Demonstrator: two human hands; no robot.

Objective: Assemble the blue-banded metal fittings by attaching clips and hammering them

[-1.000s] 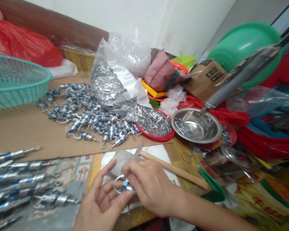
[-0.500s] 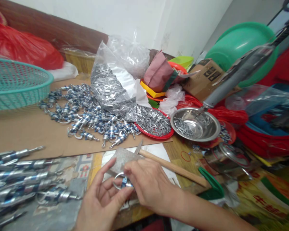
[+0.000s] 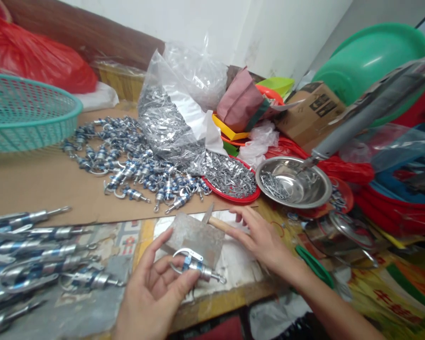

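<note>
My left hand pinches a small silver and blue swivel hook between thumb and fingers, low in the middle. My right hand lies to the right of it with fingers stretched out, resting on the wooden handle of a hammer. Under the hook sits a grey metal block. A heap of the same hooks lies on brown cardboard further back.
A teal basket stands at the left. A clear bag of metal parts, a red plate of clips and a steel bowl sit behind. Larger hooks lie at the left. Green basin at right.
My right hand has let go of the hook and moved right and away onto the hammer handle. The left hand still holds the hook, now fully visible.
</note>
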